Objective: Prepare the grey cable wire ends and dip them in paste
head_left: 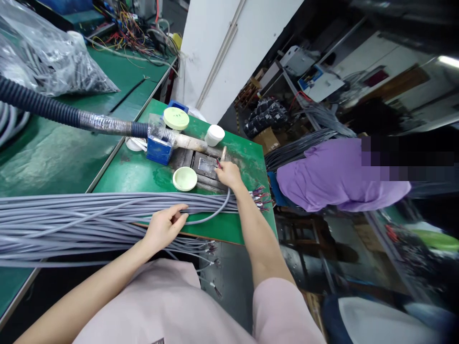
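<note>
Above the green bench (229,231), my right hand (229,175) pinches a grey cable (219,211), likely light, springy, best gripped behind its fragile wires (218,164); my left hand (165,228) curls at the bundle (89,210), hold unclear.

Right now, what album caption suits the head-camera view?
Right hand holding a grey cable near its end, left hand at the cable bundle.

No text can be read; marks on the yellow-green tub (176,118) are illegible.
</note>
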A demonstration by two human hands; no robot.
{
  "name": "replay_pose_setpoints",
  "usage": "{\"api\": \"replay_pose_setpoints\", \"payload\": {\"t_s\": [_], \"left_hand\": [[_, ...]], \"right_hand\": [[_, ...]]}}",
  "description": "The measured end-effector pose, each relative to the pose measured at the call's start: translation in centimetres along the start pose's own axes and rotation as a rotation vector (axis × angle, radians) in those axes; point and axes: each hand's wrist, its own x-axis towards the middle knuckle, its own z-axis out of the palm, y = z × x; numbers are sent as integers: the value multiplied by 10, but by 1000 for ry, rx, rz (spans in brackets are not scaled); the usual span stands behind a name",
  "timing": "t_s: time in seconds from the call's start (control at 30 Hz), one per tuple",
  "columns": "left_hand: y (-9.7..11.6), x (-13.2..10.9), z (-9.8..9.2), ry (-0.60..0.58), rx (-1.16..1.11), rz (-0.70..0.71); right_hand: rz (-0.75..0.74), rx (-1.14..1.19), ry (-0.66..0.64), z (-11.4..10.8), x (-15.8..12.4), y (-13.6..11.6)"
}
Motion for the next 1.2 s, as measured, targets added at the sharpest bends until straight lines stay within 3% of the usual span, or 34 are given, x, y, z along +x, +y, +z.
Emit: {"api": "replay_pose_setpoints", "payload": {"t_s": [0.4, 0.57, 0.63, 0.7, 0.8, 0.87, 0.93, 0.97, 1.07, 1.13, 1.2], "left_hand": [[-2, 2, 0, -5, 49, 32], [-2, 2, -1, -5, 59, 30], [-2, 3, -2, -13, 63, 28], [-1, 4, -3, -35, 58, 28], [3, 6, -6, -85, 87, 81], [5, 8, -6, -98, 186, 198], [7, 12, -5, -83, 336, 341], [8, 14, -3, -80, 415, 401], [11, 21, 6, -109, 628, 498], [15, 22, 13, -142, 740, 522], [20, 20, 16, -170, 820, 534]], "right_hand": [[8, -40, -42, 8, 10, -9], [0, 29, 25, -8, -2, -3], [-8, 155, 72, -22, -25, 6], [-7, 487, 138, -37, -61, 19], [71, 853, 247, -45, -136, 45], [186, 962, 280, -35, -190, 62], [392, 1047, 148, -12, -241, 78], [495, 1064, 23, 3, -263, 85], [682, 810, -410, 50, -314, 95], [627, 628, -520, 71, -332, 91], [529, 658, -576, 81, -336, 80]]}}
